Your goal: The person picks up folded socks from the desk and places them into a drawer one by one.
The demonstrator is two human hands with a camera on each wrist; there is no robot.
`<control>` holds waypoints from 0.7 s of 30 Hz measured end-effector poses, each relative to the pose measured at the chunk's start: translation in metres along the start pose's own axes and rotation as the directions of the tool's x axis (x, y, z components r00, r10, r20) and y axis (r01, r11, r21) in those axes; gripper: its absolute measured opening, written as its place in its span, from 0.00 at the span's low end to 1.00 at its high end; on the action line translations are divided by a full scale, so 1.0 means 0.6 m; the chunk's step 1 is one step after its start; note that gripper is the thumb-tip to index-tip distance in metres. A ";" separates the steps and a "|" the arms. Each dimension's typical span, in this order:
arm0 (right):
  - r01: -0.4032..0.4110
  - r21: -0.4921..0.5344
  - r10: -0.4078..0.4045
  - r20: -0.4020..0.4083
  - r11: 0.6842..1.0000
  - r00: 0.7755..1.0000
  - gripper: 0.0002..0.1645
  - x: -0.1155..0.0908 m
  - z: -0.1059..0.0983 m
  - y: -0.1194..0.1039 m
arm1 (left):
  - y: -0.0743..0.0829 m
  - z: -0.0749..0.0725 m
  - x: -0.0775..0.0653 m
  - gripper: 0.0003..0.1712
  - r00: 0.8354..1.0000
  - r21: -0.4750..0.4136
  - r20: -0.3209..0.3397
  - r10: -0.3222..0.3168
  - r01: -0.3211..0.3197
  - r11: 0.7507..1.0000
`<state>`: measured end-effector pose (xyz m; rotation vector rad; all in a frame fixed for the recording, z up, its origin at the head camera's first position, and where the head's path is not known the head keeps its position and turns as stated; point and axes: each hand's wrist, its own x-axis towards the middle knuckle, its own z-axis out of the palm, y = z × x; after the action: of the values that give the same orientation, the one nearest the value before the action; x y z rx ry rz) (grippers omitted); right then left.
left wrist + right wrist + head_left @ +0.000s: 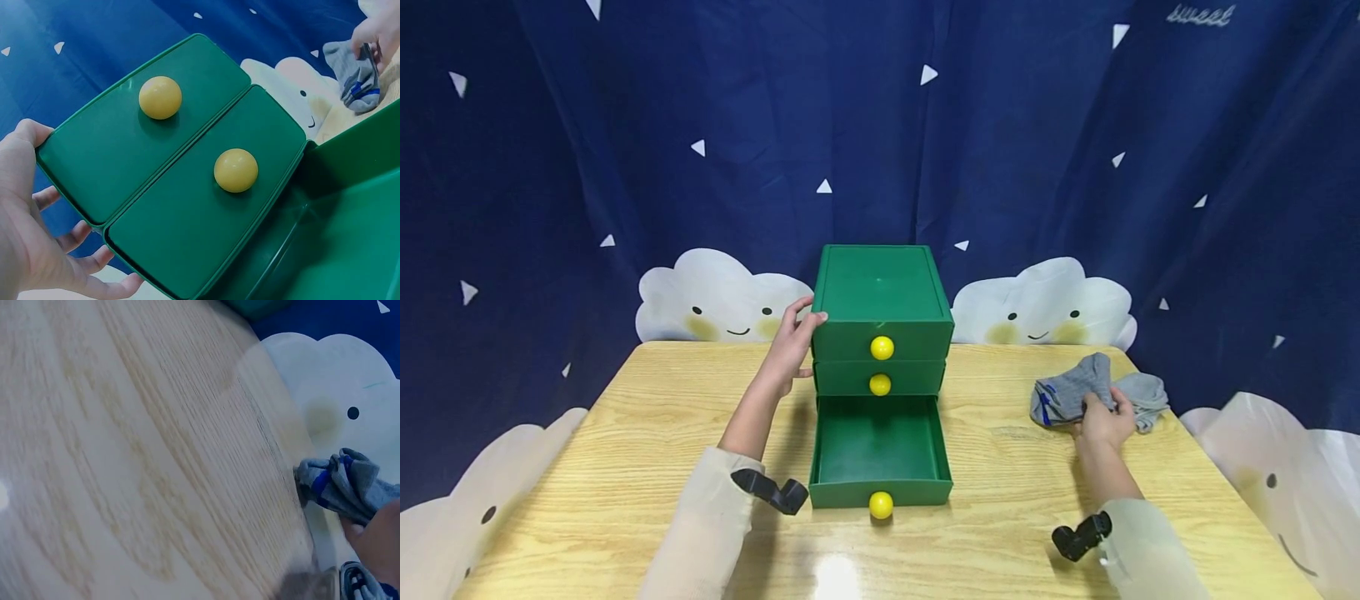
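A green drawer cabinet (880,283) with yellow round knobs stands in the middle of the table, its bottom drawer (882,492) pulled out and bare inside. My left hand (792,346) rests against the cabinet's left side, fingers spread and thumb at the upper front corner. At the right, my right hand (1107,427) pinches a grey sock (1071,396) with blue stripes, which also shows in the right wrist view. A lighter grey sock (1142,396) lies just beyond that hand, partly covered by it.
The wooden table (685,433) reaches out on both sides of the cabinet. Behind it hangs a dark blue curtain (760,167) with white triangles and cloud shapes. Each wrist wears a black camera mount.
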<state>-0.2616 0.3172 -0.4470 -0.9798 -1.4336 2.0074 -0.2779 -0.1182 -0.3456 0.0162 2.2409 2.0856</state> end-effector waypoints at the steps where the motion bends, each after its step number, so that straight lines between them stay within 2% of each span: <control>1: 0.039 -0.002 -0.039 -0.007 0.999 0.999 0.29 -0.002 0.001 -0.002 | 0.000 0.000 0.000 0.35 1.000 0.000 0.001 0.000 0.000 1.000; 7: 0.230 -0.065 -0.230 0.011 0.971 0.973 0.26 -0.016 0.006 -0.013 | 0.001 0.000 0.000 0.35 1.000 -0.006 -0.002 -0.001 0.001 1.000; 10: 0.256 -0.054 -0.252 0.070 0.965 0.965 0.26 -0.027 0.006 -0.023 | 0.001 0.000 0.000 0.35 1.000 -0.006 -0.004 0.000 0.000 1.000; 13: 0.232 -0.020 -0.227 0.149 0.972 0.963 0.26 -0.041 0.004 -0.036 | 0.001 0.000 0.001 0.35 1.000 -0.006 -0.004 0.001 -0.001 1.000; 15: 0.228 -0.042 -0.216 0.190 0.973 0.958 0.27 -0.040 0.002 -0.040 | 0.001 0.001 0.001 0.35 1.000 -0.006 -0.001 0.002 -0.002 1.000; 18: 0.248 -0.082 -0.220 0.258 0.965 0.941 0.30 -0.002 -0.007 -0.023 | 0.001 0.000 0.001 0.35 1.000 -0.005 0.003 0.000 0.000 1.000; 21: 0.279 -0.034 -0.250 0.348 0.960 0.904 0.32 0.063 -0.016 0.010 | 0.001 0.000 0.001 0.35 1.000 -0.004 0.000 -0.002 0.002 1.000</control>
<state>-0.2773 0.3484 -0.4649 -0.4446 -1.7384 1.9892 -0.2784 -0.1183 -0.3450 0.0136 2.2359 2.0884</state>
